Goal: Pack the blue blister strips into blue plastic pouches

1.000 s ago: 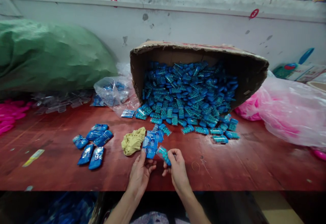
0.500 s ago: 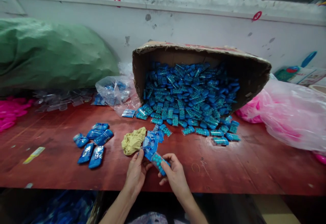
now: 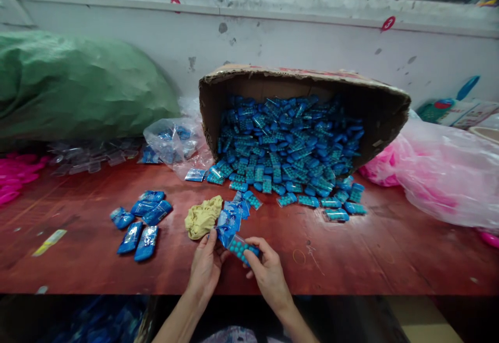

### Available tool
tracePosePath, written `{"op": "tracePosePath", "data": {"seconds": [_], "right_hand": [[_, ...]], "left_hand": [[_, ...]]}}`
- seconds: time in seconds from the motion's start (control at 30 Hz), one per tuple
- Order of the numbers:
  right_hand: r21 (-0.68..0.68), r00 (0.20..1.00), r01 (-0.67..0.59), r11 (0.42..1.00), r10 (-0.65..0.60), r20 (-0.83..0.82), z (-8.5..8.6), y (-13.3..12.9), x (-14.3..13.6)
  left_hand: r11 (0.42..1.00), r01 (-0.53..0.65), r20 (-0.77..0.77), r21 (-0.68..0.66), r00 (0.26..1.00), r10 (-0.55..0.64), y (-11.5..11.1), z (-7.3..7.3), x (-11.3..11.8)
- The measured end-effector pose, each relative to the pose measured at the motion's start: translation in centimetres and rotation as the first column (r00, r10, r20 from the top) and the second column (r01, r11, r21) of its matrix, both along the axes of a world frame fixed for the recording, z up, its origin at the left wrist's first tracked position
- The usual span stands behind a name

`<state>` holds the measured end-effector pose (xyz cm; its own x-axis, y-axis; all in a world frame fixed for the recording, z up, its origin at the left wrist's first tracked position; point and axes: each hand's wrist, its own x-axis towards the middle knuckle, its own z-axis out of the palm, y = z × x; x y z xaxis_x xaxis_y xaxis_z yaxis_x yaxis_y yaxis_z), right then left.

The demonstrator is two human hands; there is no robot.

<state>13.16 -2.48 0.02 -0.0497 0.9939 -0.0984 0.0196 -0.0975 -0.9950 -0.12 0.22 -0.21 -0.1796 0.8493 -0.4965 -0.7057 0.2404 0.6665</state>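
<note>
A worker is leaning both bare hands in over a red table (image 3: 351, 260), the right hand (image 3: 267, 262) grasping a clear pack of turquoise balls (image 3: 237, 248) between thumb and fingers, the left hand (image 3: 206, 260) pinching the edge of a blue printed wrapper (image 3: 227, 224). The pack is meeting the wrapper's near end between the two hands, close to the table's front edge — whether its tip is inside, one cannot tell. More blue wrappers (image 3: 242, 205) are lying just beyond, beside a crumpled yellow cloth (image 3: 202, 217). To the left, five blue-wrapped packs (image 3: 146, 241) are resting in a loose cluster. Behind, a cardboard box (image 3: 207, 111) is lying on its side, a heap of similar packs (image 3: 288, 135) spilling from its mouth — with a green sack (image 3: 81, 83) bulging at left and a pink-filled plastic bag (image 3: 448, 171) slumping at right.
</note>
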Motion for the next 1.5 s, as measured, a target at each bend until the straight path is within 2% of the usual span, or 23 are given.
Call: {"op": "tracePosePath", "data": {"seconds": [0.13, 0.33, 0.57, 0.77, 0.9, 1.07, 1.13, 1.27, 1.33, 1.4, 1.5], "right_hand": [[-0.056, 0.997, -0.001, 0.998, -0.003, -0.08, -0.2, 0.4, 0.1], [-0.285, 0.937, -0.032, 0.958, -0.07, -0.341, 0.4, 0.8, 0.1], [-0.265, 0.922, -0.063, 0.962, -0.045, -0.383, 0.4, 0.7, -0.1], [-0.253, 0.931, -0.063, 0.965, -0.034, -0.364, 0.8, 0.9, 0.6], [-0.224, 0.959, -0.024, 0.974, -0.041, -0.282, 1.1, 0.8, 0.7], [-0.171, 0.975, 0.083, 0.982, -0.115, -0.189, 0.2, 0.0, -0.5], [-0.156, 0.98, 0.115, 0.981, -0.138, -0.146, -0.5, -0.2, -1.2], [-0.05, 0.984, 0.177, 0.983, -0.176, 0.021, -1.4, 0.0, -1.8], [-0.034, 0.993, 0.119, 0.992, -0.119, 0.012, -1.2, 0.4, -1.5], [-0.059, 0.994, -0.031, 0.998, 0.024, -0.105, -0.6, 1.0, -0.8], [-0.08, 0.917, -0.272, 0.959, 0.233, -0.325, 0.2, 2.0, 0.2]], "left_hand": [[0.999, -0.014, -0.027, 0.041, 1.0, 0.015, 0.0, 0.0, 0.1], [0.997, -0.04, -0.061, 0.071, 0.997, 0.044, -0.2, -0.3, -0.2], [0.999, -0.043, -0.001, 0.022, 0.999, 0.043, -0.2, 0.1, 0.0], [0.998, -0.012, -0.036, 0.061, 0.999, 0.015, -0.1, 0.1, -0.4], [0.996, 0.025, -0.061, 0.087, 0.998, -0.02, 0.0, 0.0, -0.7], [0.991, 0.058, -0.07, 0.117, 0.996, -0.05, -0.2, -0.3, 0.0], [0.993, 0.075, -0.056, 0.094, 0.996, -0.07, -0.3, -0.3, 0.7], [0.982, 0.189, -0.005, -0.026, 0.982, -0.189, -0.2, -0.1, 1.5], [0.971, 0.223, 0.008, -0.081, 0.975, -0.223, 0.2, 0.1, 1.4], [0.959, 0.271, 0.03, -0.086, 0.963, -0.269, 0.8, 0.4, 1.0], [0.921, 0.388, 0.092, -0.008, 0.918, -0.386, 1.8, 1.0, 0.4]]}}
